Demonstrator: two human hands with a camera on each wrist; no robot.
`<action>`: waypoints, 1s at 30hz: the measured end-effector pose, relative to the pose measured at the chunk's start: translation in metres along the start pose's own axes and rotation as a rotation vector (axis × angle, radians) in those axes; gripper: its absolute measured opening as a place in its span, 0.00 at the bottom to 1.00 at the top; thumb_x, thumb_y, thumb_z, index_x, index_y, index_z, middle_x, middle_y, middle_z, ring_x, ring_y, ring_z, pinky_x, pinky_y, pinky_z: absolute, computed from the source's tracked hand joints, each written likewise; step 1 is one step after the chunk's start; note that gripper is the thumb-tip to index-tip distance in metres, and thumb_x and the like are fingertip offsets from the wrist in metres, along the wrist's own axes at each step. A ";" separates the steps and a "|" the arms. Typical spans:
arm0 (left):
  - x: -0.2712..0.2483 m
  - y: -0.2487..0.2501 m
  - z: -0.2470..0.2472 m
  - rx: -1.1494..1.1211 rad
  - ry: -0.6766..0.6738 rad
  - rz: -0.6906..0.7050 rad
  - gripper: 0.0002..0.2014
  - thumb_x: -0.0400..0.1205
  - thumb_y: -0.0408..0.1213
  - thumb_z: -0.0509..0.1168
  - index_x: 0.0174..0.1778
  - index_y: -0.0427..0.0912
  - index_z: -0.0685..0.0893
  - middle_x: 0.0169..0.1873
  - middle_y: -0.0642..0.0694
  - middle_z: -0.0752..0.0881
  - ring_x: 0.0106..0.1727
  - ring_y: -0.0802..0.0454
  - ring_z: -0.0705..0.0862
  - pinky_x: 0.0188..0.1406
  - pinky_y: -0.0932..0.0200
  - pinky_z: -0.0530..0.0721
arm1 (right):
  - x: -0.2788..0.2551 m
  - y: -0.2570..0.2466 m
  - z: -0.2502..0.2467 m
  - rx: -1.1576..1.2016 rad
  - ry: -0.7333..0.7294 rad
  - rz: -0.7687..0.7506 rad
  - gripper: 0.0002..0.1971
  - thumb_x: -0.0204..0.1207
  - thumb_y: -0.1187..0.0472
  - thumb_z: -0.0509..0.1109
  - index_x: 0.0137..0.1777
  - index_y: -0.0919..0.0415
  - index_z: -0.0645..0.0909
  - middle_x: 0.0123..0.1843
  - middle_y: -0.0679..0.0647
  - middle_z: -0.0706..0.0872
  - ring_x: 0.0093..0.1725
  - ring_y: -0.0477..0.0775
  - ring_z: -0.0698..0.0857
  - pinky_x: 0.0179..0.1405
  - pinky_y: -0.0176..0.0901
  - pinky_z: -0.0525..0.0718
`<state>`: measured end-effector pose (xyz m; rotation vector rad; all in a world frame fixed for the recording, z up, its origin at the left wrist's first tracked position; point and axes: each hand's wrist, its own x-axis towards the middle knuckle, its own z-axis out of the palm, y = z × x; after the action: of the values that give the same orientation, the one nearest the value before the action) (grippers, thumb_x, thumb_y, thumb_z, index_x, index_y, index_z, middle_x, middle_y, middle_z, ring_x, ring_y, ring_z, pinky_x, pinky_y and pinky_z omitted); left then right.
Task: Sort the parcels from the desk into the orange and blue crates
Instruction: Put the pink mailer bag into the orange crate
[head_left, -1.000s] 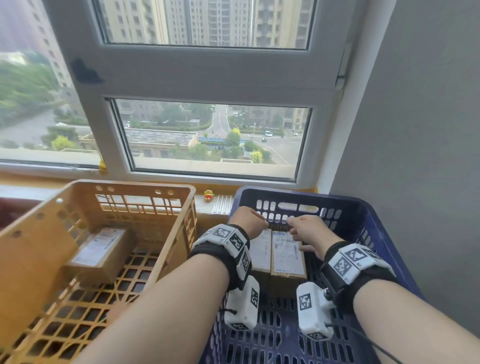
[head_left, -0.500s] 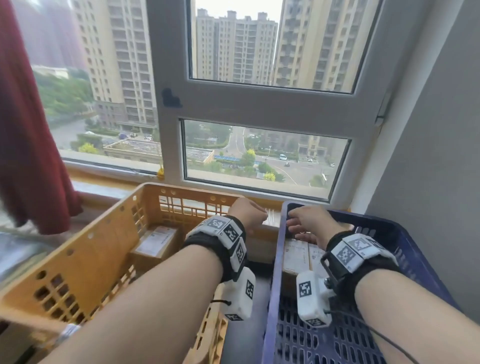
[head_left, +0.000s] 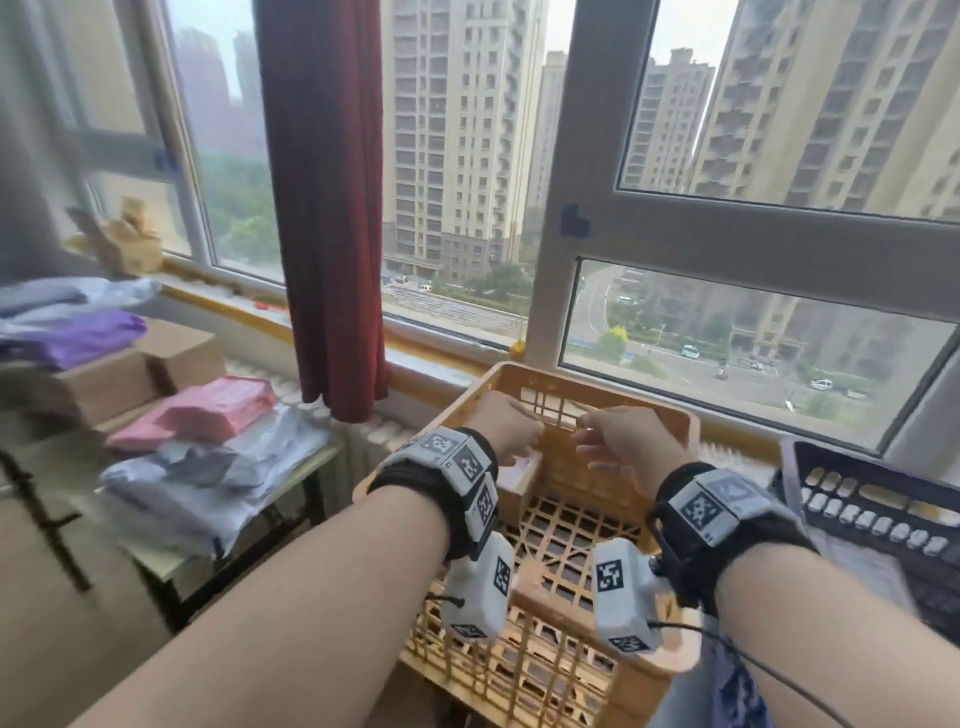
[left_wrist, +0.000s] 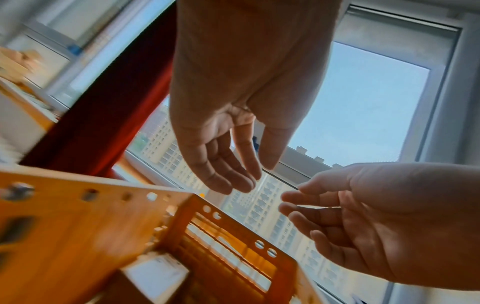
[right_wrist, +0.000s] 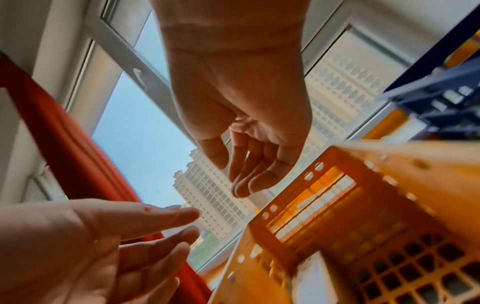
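Observation:
Both hands hover side by side over the orange crate (head_left: 589, 385), palms facing each other, holding nothing. My left hand (head_left: 511, 428) has its fingers loosely extended in the left wrist view (left_wrist: 231, 174). My right hand (head_left: 613, 441) is just as relaxed and empty in the right wrist view (right_wrist: 246, 174). One cardboard parcel with a white label (left_wrist: 155, 275) lies in the orange crate's far left corner. The blue crate (head_left: 883, 504) stands to the right. On the desk at the left lie a pink parcel (head_left: 208, 410) and grey plastic-bag parcels (head_left: 208, 483).
Cardboard boxes (head_left: 130, 374) with a purple bag (head_left: 78, 338) on top stand further back on the desk. A dark red curtain (head_left: 327, 208) hangs between desk and crates. Window and sill run behind everything.
Both hands have moved left from over the blue crate, where two parcels lay under them, to over the orange crate. The head view swung left, bringing the desk into sight.

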<state>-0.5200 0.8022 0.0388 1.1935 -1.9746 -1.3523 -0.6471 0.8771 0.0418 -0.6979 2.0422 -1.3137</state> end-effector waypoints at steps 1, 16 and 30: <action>-0.004 -0.009 -0.016 -0.009 0.016 -0.004 0.07 0.84 0.33 0.65 0.54 0.40 0.87 0.45 0.43 0.86 0.43 0.51 0.85 0.42 0.60 0.86 | -0.005 -0.003 0.016 0.008 -0.021 -0.006 0.09 0.85 0.64 0.65 0.61 0.67 0.82 0.49 0.59 0.88 0.45 0.54 0.87 0.36 0.44 0.85; -0.035 -0.124 -0.200 -0.064 0.273 -0.150 0.15 0.73 0.28 0.64 0.24 0.44 0.89 0.23 0.45 0.81 0.31 0.45 0.78 0.31 0.62 0.73 | -0.039 -0.052 0.219 0.020 -0.326 -0.041 0.07 0.85 0.69 0.64 0.57 0.70 0.83 0.37 0.61 0.84 0.33 0.55 0.83 0.33 0.44 0.85; 0.027 -0.189 -0.345 -0.030 0.519 -0.229 0.12 0.80 0.31 0.65 0.31 0.47 0.82 0.30 0.46 0.85 0.36 0.48 0.84 0.36 0.60 0.81 | 0.011 -0.112 0.394 0.029 -0.502 -0.109 0.07 0.84 0.68 0.66 0.53 0.69 0.84 0.36 0.60 0.86 0.32 0.54 0.85 0.36 0.45 0.90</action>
<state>-0.1968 0.5781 0.0058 1.6011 -1.4820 -1.0274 -0.3556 0.5897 0.0147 -1.0206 1.5951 -1.0858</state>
